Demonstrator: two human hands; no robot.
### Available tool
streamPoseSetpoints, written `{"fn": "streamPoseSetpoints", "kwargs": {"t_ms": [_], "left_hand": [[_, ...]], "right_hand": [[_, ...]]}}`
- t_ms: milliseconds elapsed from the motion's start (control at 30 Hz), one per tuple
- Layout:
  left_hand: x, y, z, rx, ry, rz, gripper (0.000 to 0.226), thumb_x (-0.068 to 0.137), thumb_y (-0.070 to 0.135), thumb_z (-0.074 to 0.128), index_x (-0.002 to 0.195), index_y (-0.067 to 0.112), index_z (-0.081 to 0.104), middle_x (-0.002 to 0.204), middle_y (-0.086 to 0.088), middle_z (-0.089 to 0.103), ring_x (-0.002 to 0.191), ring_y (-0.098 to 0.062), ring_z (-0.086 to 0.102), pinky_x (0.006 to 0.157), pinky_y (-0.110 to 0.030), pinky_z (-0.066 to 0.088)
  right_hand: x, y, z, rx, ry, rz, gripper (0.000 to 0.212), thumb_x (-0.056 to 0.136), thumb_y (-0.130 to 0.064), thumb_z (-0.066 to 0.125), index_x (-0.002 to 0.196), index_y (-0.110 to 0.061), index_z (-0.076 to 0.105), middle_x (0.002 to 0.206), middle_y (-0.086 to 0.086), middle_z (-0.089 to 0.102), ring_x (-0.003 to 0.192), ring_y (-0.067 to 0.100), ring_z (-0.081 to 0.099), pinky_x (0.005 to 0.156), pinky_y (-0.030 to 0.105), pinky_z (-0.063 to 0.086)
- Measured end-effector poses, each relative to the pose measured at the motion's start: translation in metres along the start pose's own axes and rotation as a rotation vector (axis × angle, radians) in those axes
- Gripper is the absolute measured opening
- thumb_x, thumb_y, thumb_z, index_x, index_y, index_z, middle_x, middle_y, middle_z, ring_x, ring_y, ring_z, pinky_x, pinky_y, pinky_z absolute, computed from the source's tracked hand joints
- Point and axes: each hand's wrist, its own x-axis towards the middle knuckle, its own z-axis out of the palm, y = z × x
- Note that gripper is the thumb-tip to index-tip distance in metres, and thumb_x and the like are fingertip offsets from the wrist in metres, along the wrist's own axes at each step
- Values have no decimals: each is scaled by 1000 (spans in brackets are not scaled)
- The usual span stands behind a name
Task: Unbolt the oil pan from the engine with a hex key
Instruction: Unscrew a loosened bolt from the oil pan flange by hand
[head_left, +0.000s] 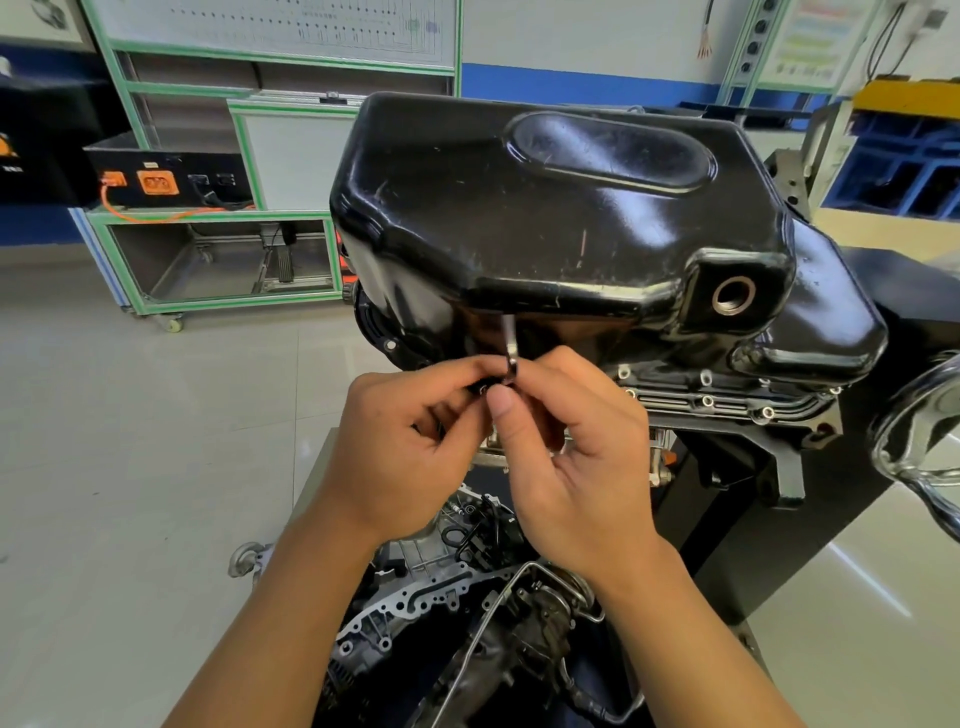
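**Hex key at the near flange of the oil pan, both hands on it**

Nearest: two bare forearms come up from the bottom edge, over the grey castings and hoses of the engine (415, 603) below the oil pan.

Left hand (410, 447): fingers curled, with thumb and forefinger pinching the dark lower end of the hex key, just under the pan's near wall.

Right hand (576, 467): thumb tip pressed against the key from below and forefinger hooked over its bend. The other fingers are loosely curled. The fingertips of both hands meet at the bend.

Hex key (510, 348): a thin silver L. Its short arm stands nearly upright from the fingers to the pan's lower near edge. It is blurred, and the tip is hidden in the shadow there.

Oil pan (545, 208): glossy black pressed steel, scuffed, sitting on top of the engine. It has a long oval dimple on its top face and an open threaded drain hole (733, 294) at its near right corner. Several bolt heads show along the flange (706, 400) to the right of the hands.

Room: the pan's near wall overhangs the key closely. There is open tiled floor (130, 415) left of the pan, and a chrome handle (914, 452) near its right side. A green-framed cart (218, 260) stands well behind the pan on the left.
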Motion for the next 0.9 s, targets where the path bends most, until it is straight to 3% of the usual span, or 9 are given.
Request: {"fn": "streamPoseSetpoints", "kwargs": {"t_ms": [67, 167, 300, 400, 533, 667, 800, 900], "left_hand": [[1, 0, 0, 13, -9, 16, 33, 90, 3, 64, 96, 34, 69, 54, 2, 58, 45, -15, 49, 44, -28, 42], [0, 0, -1, 8, 2, 14, 26, 83, -4, 68, 96, 19, 73, 73, 10, 70, 58, -2, 63, 55, -13, 47], [-2, -1, 0, -15, 17, -6, 24, 80, -3, 65, 95, 16, 70, 76, 9, 72, 64, -9, 69, 55, -22, 54], [-2, -1, 1, -14, 25, -11, 13, 81, 9, 60, 87, 13, 71, 62, -2, 68, 53, -17, 62, 48, -32, 49], [-3, -5, 4, 17, 47, -40, 12, 81, -5, 70, 80, 6, 70, 55, -7, 63, 44, -22, 54, 43, -40, 40], [-2, -5, 7, 10, 75, -23, 28, 80, -7, 73, 81, 19, 66, 58, 1, 64, 47, -15, 55, 43, -32, 43], [-1, -2, 7, -13, 93, -20, 20, 81, 3, 73, 86, 21, 66, 60, 3, 67, 49, -11, 59, 46, -17, 44], [-1, -1, 5, 4, 81, -20, 25, 81, 6, 75, 98, 24, 69, 63, 3, 69, 49, -13, 60, 45, -23, 47]], "right_hand": [[0, 0, -1, 7, -6, -4, 20, 90, 4, 65, 109, 6, 72, 81, -1, 58, 75, 1, 52, 72, 11, 39], [0, 1, -1, -19, 25, -13, 24, 82, 3, 77, 106, 5, 73, 77, 4, 61, 75, 4, 55, 72, 13, 42], [-1, 1, -1, -61, 77, -4, 26, 76, -8, 88, 98, -1, 76, 76, 5, 64, 71, 11, 59, 66, 18, 47], [-1, 1, 0, -61, 94, -6, 21, 75, -8, 89, 91, -4, 77, 77, 5, 68, 72, 12, 63, 65, 20, 50], [-2, 3, 1, -42, 135, 15, 16, 73, -5, 90, 83, -4, 76, 72, 1, 66, 67, 7, 60, 61, 18, 47], [-3, 3, 2, -30, 146, 22, 12, 75, -6, 88, 78, -6, 76, 66, -1, 61, 62, 2, 52, 61, 12, 40], [-4, 4, 2, -6, 118, 7, 11, 78, 2, 83, 86, -3, 78, 68, 1, 65, 65, 1, 56, 64, 12, 42], [-4, 5, 2, -16, 90, 5, 12, 82, 5, 77, 94, 1, 77, 70, 1, 63, 67, 0, 54, 66, 12, 42]]}}
